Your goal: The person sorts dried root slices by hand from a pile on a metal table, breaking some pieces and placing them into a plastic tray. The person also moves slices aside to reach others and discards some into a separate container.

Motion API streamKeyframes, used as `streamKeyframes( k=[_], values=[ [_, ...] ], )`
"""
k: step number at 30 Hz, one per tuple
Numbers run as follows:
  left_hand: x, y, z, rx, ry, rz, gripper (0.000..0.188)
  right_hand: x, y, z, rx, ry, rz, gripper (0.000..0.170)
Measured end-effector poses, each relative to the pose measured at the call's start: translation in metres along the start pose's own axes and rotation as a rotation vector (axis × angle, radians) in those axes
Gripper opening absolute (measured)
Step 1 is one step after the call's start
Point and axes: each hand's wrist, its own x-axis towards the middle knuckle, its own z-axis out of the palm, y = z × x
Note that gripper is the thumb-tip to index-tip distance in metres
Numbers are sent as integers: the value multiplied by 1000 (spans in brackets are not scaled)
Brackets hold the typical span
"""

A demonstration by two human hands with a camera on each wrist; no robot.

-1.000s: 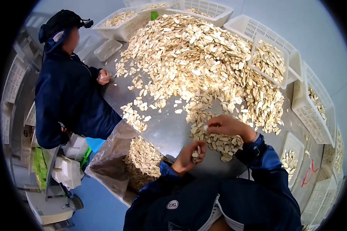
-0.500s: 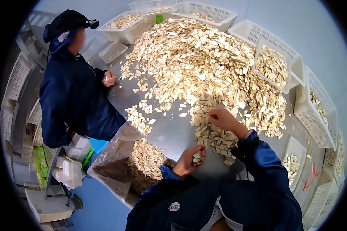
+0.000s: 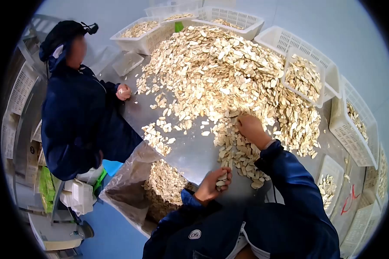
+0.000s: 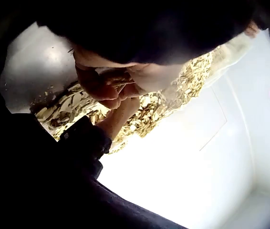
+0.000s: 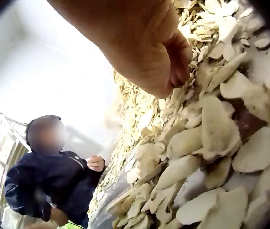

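Note:
My left hand [image 3: 208, 186] grips several pale dried slices [image 3: 222, 180] in its curled fingers, above the near edge of the metal table [image 3: 183, 151]. In the left wrist view the hand [image 4: 104, 78] is partly dark, with slice edges showing between thumb and fingers. My right hand [image 3: 251, 131] reaches to the loose slices [image 3: 246, 162] in front of me, where they join the large pile [image 3: 220, 64]. Its fingers are bent and the fingertips are down among slices in the right wrist view [image 5: 175, 71]; whether they pinch one I cannot tell.
An open plastic bag [image 3: 121, 185] of slices stands at the table's left front edge. White baskets [image 3: 354, 125] holding slices line the back and right. A small tray [image 3: 328, 185] with slices lies at right, near a red cord [image 3: 348, 200]. Another person [image 3: 80, 108] stands at left.
My right hand has moved away from my left hand, forward to the edge of the large pile. The left hand stays near the table edge with its slices. The other person has shifted slightly.

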Motion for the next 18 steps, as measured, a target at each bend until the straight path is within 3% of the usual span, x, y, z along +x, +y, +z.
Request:
streamKeyframes(
  k=[2,3,6,7,10,14,16,18],
  values=[
    [2,-1,-3,-9,-10,-3,25,-10,-1,-14,33,59,-53,21],
    [4,-2,-6,-23,-23,-11,26,-14,-4,-22,69,0,-33,21],
    [10,0,-9,-99,-26,-41,27,-14,-33,-73,651,-697,-86,20],
    [10,2,-7,-128,-21,-53,28,-16,-41,-76,839,-860,12,21],
    [2,10,14,-103,132,-34,28,-7,-47,-46,512,-400,-209,20],
    [2,2,-6,-110,6,-21,25,10,-45,19,337,123,-303,17],
    [-2,6,-7,-106,-71,-7,23,9,-44,29,188,125,-343,13],
    [-5,9,-8,-99,-27,4,20,9,-46,31,-42,60,-294,15]
  ],
)
